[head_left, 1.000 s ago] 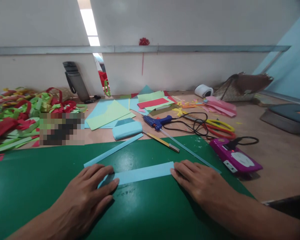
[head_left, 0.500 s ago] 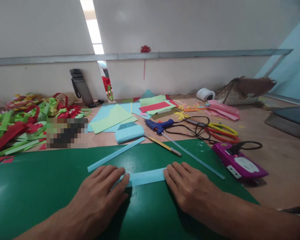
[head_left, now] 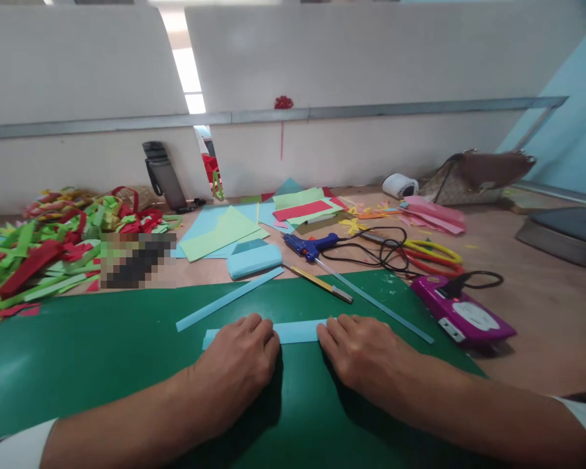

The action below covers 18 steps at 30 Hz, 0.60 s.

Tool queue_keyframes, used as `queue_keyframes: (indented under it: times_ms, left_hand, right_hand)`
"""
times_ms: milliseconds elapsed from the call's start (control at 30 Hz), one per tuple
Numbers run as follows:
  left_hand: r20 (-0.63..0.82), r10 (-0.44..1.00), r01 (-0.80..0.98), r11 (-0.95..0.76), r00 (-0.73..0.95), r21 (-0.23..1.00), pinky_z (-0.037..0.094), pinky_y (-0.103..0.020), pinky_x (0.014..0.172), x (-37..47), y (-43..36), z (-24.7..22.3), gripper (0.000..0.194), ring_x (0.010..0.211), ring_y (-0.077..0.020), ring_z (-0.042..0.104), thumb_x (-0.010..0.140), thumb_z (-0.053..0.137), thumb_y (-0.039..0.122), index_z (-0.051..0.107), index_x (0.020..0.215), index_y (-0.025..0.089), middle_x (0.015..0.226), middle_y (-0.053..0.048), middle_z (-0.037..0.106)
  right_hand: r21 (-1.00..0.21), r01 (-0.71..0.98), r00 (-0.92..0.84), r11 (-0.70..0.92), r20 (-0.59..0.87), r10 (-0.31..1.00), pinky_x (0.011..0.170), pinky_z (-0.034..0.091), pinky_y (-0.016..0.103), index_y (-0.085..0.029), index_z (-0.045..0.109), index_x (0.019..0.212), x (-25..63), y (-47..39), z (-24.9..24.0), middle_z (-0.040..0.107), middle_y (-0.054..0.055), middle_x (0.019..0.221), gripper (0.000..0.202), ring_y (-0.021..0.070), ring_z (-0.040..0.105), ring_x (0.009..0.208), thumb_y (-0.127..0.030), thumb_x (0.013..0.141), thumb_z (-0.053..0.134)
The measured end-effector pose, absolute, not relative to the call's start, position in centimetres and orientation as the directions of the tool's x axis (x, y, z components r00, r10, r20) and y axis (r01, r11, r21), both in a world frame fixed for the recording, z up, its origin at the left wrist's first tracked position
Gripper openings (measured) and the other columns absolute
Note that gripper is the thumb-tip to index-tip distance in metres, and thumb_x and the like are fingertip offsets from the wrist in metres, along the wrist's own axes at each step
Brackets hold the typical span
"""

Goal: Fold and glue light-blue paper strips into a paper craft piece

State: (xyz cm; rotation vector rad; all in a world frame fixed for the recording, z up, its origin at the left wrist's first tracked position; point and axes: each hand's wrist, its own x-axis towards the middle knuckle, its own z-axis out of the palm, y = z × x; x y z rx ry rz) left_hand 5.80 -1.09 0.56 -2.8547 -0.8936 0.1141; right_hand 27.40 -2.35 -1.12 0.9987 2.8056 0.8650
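The left hand (head_left: pixel 247 352) is partly closed, knuckles up and fingers bent down onto a blue strip (head_left: pixel 297 333); a stretch of the strip shows on either side of it. The right hand (head_left: pixel 359 348) is also partly closed, fingers together and bent, touching the strip at its right end. Whether either thumb pinches from beneath cannot be told. The strip lies crosswise on the green mat (head_left: pixel 102 365), between the person's forearms and the tools.

Just beyond the left hand, a second strip (head_left: pixel 229 299) slants across the mat, its far end beside a blue case (head_left: pixel 254 262). A yellow tool (head_left: pixel 317 282) and a thin strip (head_left: pixel 381 304) run slantwise toward the right. Past them lies a blue glue gun (head_left: pixel 310 245), its black cord looped near yellow-and-orange scissors (head_left: pixel 434 255). A purple power strip (head_left: pixel 461 312) sits at the mat's right edge with a plug in it.

Farther back are coloured sheets (head_left: pixel 224 234), pink paper (head_left: pixel 434 215), a white roll (head_left: pixel 400 185) and a brown bag (head_left: pixel 483 176). On the left, a grey bottle (head_left: pixel 168 179) stands behind red and green scraps (head_left: pixel 53 254).
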Motion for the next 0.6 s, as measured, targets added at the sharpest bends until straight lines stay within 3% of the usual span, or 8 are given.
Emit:
queue_keyframes:
  times_ms: [267,433,600]
  left_hand:
    - [0.139,0.631,0.646,-0.752,0.763,-0.133,0.042,-0.034,0.063,6.3,-0.3,-1.5,0.028,0.073,-0.0215,0.051,0.09,0.04,0.037,0.057,0.082,0.016,0.078,-0.006,0.058]
    - [0.136,0.578,0.594,-0.785,0.805,-0.177,0.041,-0.035,0.062,6.0,-0.1,-0.7,0.012,0.068,-0.0201,0.048,0.087,0.043,0.016,0.055,0.084,0.016,0.077,-0.005,0.056]
    - [0.157,0.497,0.521,-0.823,0.853,-0.227,0.04,-0.035,0.062,5.5,0.3,-0.6,0.013,0.066,-0.0196,0.046,0.086,0.043,0.012,0.056,0.086,0.014,0.074,-0.006,0.055]
  right_hand:
    - [0.579,0.524,-0.776,0.624,0.022,0.631,0.036,0.021,0.027,-0.013,0.054,0.071,26.4,-2.8,0.4,0.053,0.006,0.06,0.019,0.0199,0.052,0.05,0.003,0.066,0.047]
    - [0.527,0.548,-0.788,0.65,0.064,0.613,0.039,0.023,0.028,-0.015,0.053,0.071,27.2,-2.3,0.9,0.054,0.005,0.061,0.018,0.0191,0.051,0.051,0.002,0.067,0.049]
    - [0.387,0.632,-0.774,0.672,0.264,0.576,0.051,0.032,0.03,-0.016,0.053,0.073,27.8,-1.5,0.3,0.055,0.003,0.064,0.009,0.0184,0.049,0.057,-0.011,0.08,0.051]
